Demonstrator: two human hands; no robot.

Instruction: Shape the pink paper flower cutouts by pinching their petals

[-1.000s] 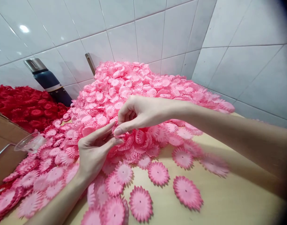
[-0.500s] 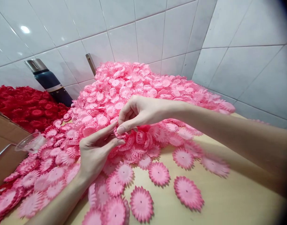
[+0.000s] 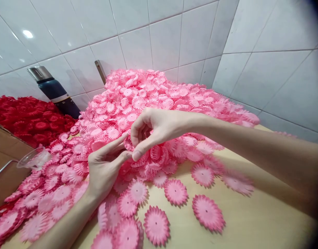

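Observation:
My left hand [image 3: 105, 166] pinches a pink scalloped petal disc [image 3: 128, 142] between thumb and fingers, in front of a big heap of pink petal discs [image 3: 148, 93]. Reaching in from the right, my right hand [image 3: 152, 131] has its thumb and curled fingers at the same disc, its thumb tip close to my left thumb. Part of the held disc is hidden behind my fingers. Several loose pink discs [image 3: 156, 225], each with a small dark centre hole, lie flat on the table below my hands.
A pale wooden table [image 3: 249, 221] carries everything. On the left are a heap of red petal discs [image 3: 31, 117], a dark blue steel-topped flask [image 3: 55, 91], a cardboard box [image 3: 8, 159] and a clear plastic cup [image 3: 35, 159]. White tiled walls [image 3: 164, 38] stand behind and right.
My right thumb has slid down along the disc, and the fingers of that hand have shifted slightly. My left thumb has drawn back a little. The discs around have stayed put.

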